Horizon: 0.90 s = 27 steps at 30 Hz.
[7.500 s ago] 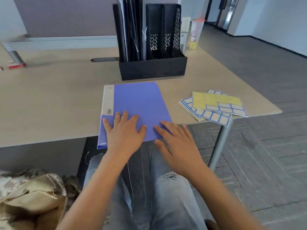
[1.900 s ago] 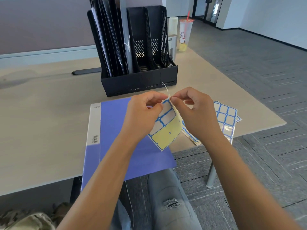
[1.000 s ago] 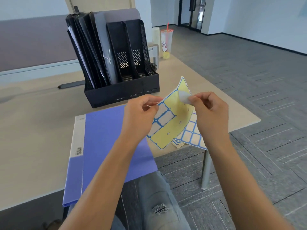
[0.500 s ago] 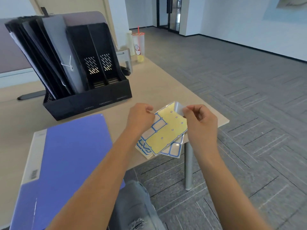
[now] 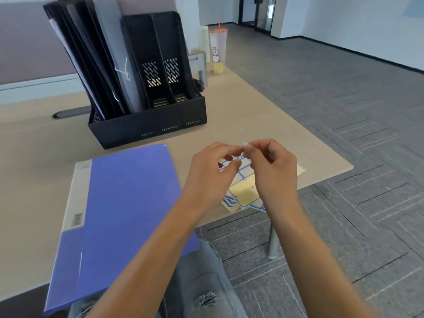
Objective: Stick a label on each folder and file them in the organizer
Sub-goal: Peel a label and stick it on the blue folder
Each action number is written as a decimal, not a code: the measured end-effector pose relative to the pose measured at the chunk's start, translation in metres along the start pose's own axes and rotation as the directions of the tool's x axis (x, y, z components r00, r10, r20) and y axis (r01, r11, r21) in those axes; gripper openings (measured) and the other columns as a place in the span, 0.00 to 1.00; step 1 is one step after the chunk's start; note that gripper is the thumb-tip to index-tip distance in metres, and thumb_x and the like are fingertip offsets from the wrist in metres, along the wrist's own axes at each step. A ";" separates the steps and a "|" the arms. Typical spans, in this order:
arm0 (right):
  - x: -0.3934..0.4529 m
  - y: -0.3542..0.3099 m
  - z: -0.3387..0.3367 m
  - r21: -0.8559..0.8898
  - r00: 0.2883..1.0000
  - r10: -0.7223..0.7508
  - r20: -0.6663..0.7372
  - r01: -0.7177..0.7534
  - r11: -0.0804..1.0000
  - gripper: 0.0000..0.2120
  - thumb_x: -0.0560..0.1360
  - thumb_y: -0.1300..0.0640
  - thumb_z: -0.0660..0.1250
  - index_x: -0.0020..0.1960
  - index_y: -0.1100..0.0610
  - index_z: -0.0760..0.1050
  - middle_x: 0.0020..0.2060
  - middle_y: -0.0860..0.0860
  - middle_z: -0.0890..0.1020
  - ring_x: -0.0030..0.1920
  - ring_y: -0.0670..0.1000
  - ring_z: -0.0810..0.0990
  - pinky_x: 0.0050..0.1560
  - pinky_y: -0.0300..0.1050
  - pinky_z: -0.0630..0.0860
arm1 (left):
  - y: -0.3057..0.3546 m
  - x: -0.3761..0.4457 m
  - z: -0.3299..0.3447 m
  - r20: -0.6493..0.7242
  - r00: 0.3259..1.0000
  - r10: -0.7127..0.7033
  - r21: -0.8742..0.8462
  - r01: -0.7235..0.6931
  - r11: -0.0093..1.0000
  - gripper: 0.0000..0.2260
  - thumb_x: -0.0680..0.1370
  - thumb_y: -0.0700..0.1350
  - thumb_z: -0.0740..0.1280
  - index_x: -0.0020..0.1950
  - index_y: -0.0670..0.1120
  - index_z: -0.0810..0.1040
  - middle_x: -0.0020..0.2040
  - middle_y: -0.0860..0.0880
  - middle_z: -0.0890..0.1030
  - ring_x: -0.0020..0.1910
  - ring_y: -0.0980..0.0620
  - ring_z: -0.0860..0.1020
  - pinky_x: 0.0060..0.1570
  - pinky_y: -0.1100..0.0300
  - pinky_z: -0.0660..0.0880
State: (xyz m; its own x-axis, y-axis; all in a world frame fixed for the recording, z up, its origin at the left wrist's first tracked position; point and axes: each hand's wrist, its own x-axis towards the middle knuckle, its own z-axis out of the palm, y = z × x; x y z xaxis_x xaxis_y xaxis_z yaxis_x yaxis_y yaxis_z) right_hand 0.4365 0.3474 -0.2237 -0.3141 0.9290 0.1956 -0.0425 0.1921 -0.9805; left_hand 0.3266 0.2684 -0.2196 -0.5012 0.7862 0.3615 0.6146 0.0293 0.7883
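A blue folder with a white spine strip lies flat on the desk, its near end hanging over the edge. To its right a yellow label sheet rests on other blue-bordered sheets. My right hand pinches a small white label above them. My left hand is beside it, fingertips close to the same label; contact is unclear. The black organizer stands behind, left slots full of dark and grey folders, two right slots free.
A plastic cup with a red straw stands at the far right of the desk. A dark flat bar lies left of the organizer. The desk's right corner ends just past the label sheets, with grey carpet beyond.
The label sheet went from my left hand down onto the other sheets on the desk. My right hand kept the peeled label, and my left hand came up to it.
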 end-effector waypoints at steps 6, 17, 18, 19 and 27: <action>-0.017 -0.016 0.028 0.014 0.986 -0.013 0.164 0.011 1.000 0.07 0.80 0.58 0.70 0.46 0.51 0.87 0.44 0.44 0.88 0.47 0.41 0.85 0.54 0.40 0.78 | -0.008 -0.016 -0.037 -0.109 0.990 -0.094 -0.102 0.083 0.991 0.09 0.75 0.46 0.73 0.55 0.51 0.85 0.51 0.57 0.85 0.50 0.57 0.82 0.52 0.50 0.79; -0.049 -0.025 0.099 -0.080 0.944 -0.071 0.322 0.101 0.992 0.08 0.79 0.54 0.74 0.57 0.54 0.83 0.49 0.43 0.86 0.48 0.36 0.83 0.49 0.28 0.74 | -0.037 -0.059 -0.128 -0.278 0.904 -0.324 -0.300 0.239 0.924 0.08 0.79 0.41 0.69 0.45 0.53 0.84 0.42 0.47 0.85 0.43 0.48 0.82 0.42 0.60 0.73; -0.052 -0.026 0.107 -0.066 0.932 -0.053 0.357 0.081 0.995 0.08 0.79 0.54 0.75 0.57 0.54 0.84 0.48 0.42 0.87 0.46 0.36 0.83 0.47 0.27 0.74 | -0.038 -0.064 -0.137 -0.280 0.902 -0.329 -0.314 0.238 0.919 0.09 0.79 0.40 0.69 0.44 0.53 0.84 0.42 0.48 0.85 0.43 0.50 0.82 0.43 0.60 0.74; -0.056 -0.027 0.115 -0.044 0.919 -0.033 0.394 0.055 0.998 0.07 0.78 0.55 0.75 0.55 0.54 0.85 0.45 0.41 0.87 0.43 0.36 0.83 0.45 0.27 0.74 | -0.041 -0.069 -0.145 -0.278 0.901 -0.333 -0.317 0.242 0.917 0.09 0.79 0.40 0.69 0.44 0.53 0.84 0.41 0.49 0.86 0.44 0.51 0.83 0.44 0.60 0.75; -0.084 -0.026 0.159 -0.028 0.856 -0.051 0.514 0.076 0.997 0.04 0.79 0.57 0.73 0.46 0.55 0.83 0.30 0.36 0.79 0.33 0.38 0.76 0.36 0.27 0.68 | -0.068 -0.095 -0.182 -0.351 0.844 -0.405 -0.320 0.298 0.899 0.09 0.76 0.47 0.73 0.41 0.42 0.84 0.35 0.40 0.78 0.31 0.53 0.68 0.31 0.64 0.65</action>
State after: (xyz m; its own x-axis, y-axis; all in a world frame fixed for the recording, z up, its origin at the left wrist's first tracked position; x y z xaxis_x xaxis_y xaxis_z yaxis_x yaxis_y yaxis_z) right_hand 0.3130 0.2137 -0.2180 -0.7546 0.6227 0.2070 -0.0401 0.2711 -0.9617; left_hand 0.2208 0.0793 -0.2170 -0.8860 0.4350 0.1607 0.2080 0.0631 0.9761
